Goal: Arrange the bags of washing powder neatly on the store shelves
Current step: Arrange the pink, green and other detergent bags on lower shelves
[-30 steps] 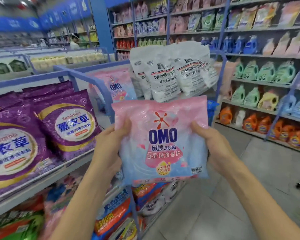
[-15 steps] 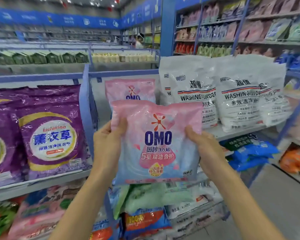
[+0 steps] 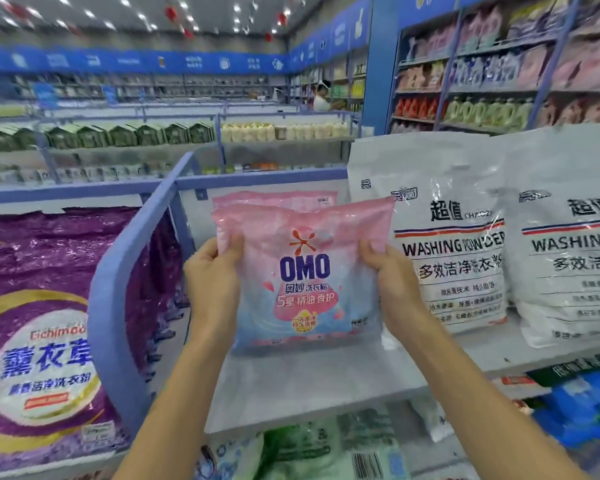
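I hold a pink and blue OMO bag (image 3: 305, 278) upright with both hands. My left hand (image 3: 213, 271) grips its left edge and my right hand (image 3: 390, 275) grips its right edge. The bag's bottom is at or just above the grey shelf (image 3: 291, 382); I cannot tell whether it touches. A second pink OMO bag (image 3: 274, 199) stands directly behind it, only its top showing. White washing powder bags (image 3: 451, 237) stand upright to the right on the same shelf. Purple bags (image 3: 39, 323) fill the bay to the left.
A blue divider (image 3: 125, 271) separates the purple bay from the OMO bay. Green and blue bags (image 3: 302, 448) lie on the lower shelf. A tall rack of detergents (image 3: 499, 74) stands at the back right. A person (image 3: 321, 97) stands in a far aisle.
The OMO bag has moved forward and down onto the shelf bay, right in front of the other OMO bag. My view has turned left and closer to the shelf.
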`<state>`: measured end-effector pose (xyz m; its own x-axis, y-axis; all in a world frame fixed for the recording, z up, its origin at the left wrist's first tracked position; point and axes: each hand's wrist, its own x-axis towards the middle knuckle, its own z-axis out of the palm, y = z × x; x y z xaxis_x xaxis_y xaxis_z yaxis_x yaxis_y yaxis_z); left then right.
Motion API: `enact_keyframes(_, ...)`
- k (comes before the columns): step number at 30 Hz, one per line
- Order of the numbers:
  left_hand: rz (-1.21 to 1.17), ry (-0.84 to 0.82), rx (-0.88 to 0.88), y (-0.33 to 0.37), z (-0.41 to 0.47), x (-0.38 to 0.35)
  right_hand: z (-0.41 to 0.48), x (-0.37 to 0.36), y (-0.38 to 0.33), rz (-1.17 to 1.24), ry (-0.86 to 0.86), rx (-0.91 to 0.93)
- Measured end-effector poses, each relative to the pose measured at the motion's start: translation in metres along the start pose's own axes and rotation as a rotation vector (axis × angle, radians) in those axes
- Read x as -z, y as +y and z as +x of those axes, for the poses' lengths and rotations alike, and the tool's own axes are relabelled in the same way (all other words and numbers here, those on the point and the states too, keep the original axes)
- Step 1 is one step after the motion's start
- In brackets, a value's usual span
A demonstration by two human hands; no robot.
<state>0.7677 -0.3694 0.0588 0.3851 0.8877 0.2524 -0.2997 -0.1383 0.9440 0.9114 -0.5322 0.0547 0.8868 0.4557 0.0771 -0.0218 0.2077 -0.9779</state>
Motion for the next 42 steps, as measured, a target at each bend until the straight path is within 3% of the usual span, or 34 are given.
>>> enact_keyframes(7, 0.145, 0.131, 0.0, -0.026, 0.047, -0.016, 0.073, -0.02, 0.017, -0.162, -0.052, 0.037)
enact_keyframes(15, 0.226, -0.009, 0.124, -0.076, 0.005, 0.009, 0.04, 0.002, 0.076, -0.288, -0.262, -0.085)
enact_keyframes(20, 0.272, 0.008, 0.176, -0.076, 0.014, 0.001, 0.045, -0.004, 0.075, -0.198, -0.372, 0.076)
enact_keyframes(24, 0.275, 0.019, 0.144, -0.075, 0.002, -0.003, 0.04, -0.004, 0.077, -0.215, -0.317, 0.067)
enact_keyframes(27, 0.325, -0.007, 0.132, -0.082, -0.012, 0.006, 0.03, 0.003, 0.087, -0.508, -0.184, 0.059)
enact_keyframes(30, 0.378, -0.045, 0.087, -0.087, -0.019, 0.012, 0.02, 0.007, 0.097, -0.619, -0.158, 0.113)
enact_keyframes(33, 0.452, -0.12, 0.017, -0.087, -0.028, 0.011, 0.014, 0.005, 0.111, -0.667, -0.183, 0.156)
enact_keyframes(42, 0.502, -0.064, -0.025, -0.103, -0.021, 0.013, 0.013, -0.007, 0.117, -0.639, -0.103, 0.127)
